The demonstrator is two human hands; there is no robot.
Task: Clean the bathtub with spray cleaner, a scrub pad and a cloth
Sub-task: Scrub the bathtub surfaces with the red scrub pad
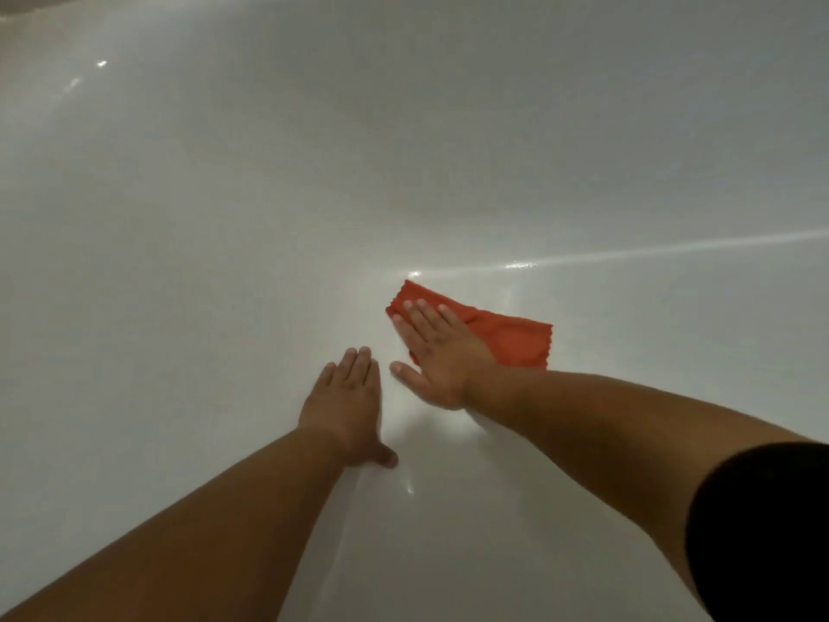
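The flat orange-red microfibre cloth (pixel 502 336), rectangular with zigzag-cut edges, lies spread on the glossy white inner surface of the bathtub (pixel 224 217), right of centre and just below a bright streak of reflected light. The right hand (pixel 433 352) presses on its left part, fingers straight, thumb spread onto the bare tub. Just beside it, the left hand (pixel 347 406) rests flat on the tub, fingers straight and together, holding nothing. A black sleeve (pixel 762 531) covers the right upper arm.

Bare forearms — black right sleeve (pixel 762 531)
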